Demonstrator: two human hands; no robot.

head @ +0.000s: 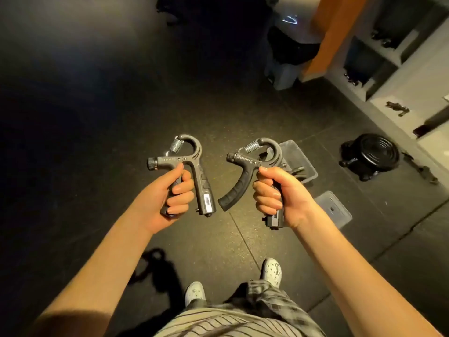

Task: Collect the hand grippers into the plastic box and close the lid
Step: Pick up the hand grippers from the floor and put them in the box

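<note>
I hold one black hand gripper in each hand, high above the dark floor. My left hand (170, 193) is wrapped around one handle of the left hand gripper (192, 164), whose spring end points up. My right hand (277, 190) clasps one handle of the right hand gripper (255, 161); its other curved handle sticks out to the left. The clear plastic box (303, 161) stands open on the floor behind my right hand, with dark items inside. Its clear lid (334, 209) lies flat on the floor beside it, nearer to me.
A black round disc-shaped object (374, 154) sits on the floor at the right. Grey shelving (398, 76) with small dark items runs along the right wall. An orange post (332, 35) and a grey bin (284, 71) stand at the back. My feet (272, 269) are below.
</note>
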